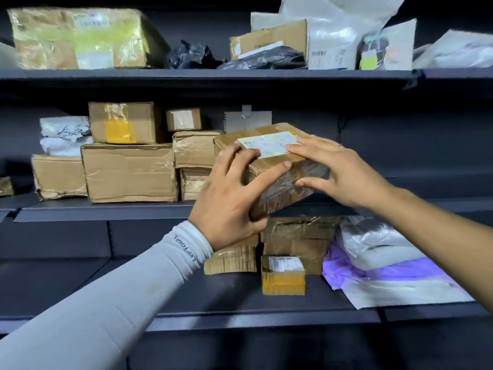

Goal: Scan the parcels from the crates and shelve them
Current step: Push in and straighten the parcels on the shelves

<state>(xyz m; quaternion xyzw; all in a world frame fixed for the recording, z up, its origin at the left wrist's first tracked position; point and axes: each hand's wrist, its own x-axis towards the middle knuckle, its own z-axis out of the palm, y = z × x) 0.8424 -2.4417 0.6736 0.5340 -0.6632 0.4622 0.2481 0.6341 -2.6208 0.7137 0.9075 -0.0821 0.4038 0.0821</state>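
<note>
Two hands: both on one taped cardboard parcel (277,166), held tilted right at the front edge of the middle shelf (106,209).
Left hand (229,198): fingers spread and curled over the parcel's near-left corner, thumb tucked under its lower edge, so it's properly gripping. Grey sleeve (120,289) runs up to the wrist, some lettering on the cuff.
Right hand (344,172): fingers pretty much straight, lying across the top right by the white label (269,144), thumb pressing the dark shiny taped side. More of a flat press than a grab. Bare forearm on this side.
Parcel spot: its far end sits over the middle shelf, near end sticks out past the edge and looks lifted. Just right of the stacked brown boxes (128,169); can't tell if it touches them.
Middle shelf, left: big dented carton with a smaller yellow-taped box (122,122) on top, plus white poly bags (64,134) at the far left.
Top shelf (213,74): large yellowish wrapped box (80,38), black bags (194,56), white mailers to the right.
Bottom shelf (186,311): a few small cardboard packs under the hands, one little box with orange tape (282,277) out front, and a purple-and-white poly bag (386,273) off to the right.
</note>
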